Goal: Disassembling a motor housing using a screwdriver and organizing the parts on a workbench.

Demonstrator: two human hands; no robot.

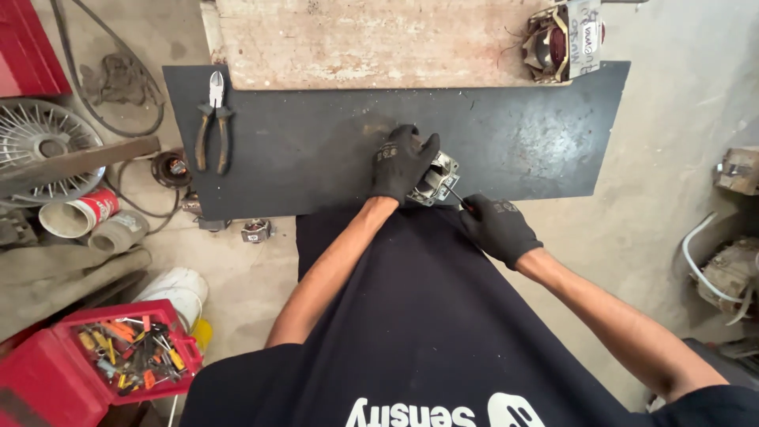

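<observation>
Small metal motor part (436, 180) half hidden under left hand (403, 162); its left side can't be seen. Thin tool (456, 197) mostly buried in right hand (498, 229), only the tip shows, type unclear. Fan grille (35, 150) cut by left edge. Red toolbox (95, 364) contents too small to sort. Motor (731, 273) cropped at right edge.

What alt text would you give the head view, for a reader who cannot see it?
Seen from above, a person in black gloves steadies a small metal motor part with the left hand on a dark mat, while the right hand puts a thin tool to it. Pliers lie on the mat's left; a red tray of screwdrivers sits on the floor.
</observation>
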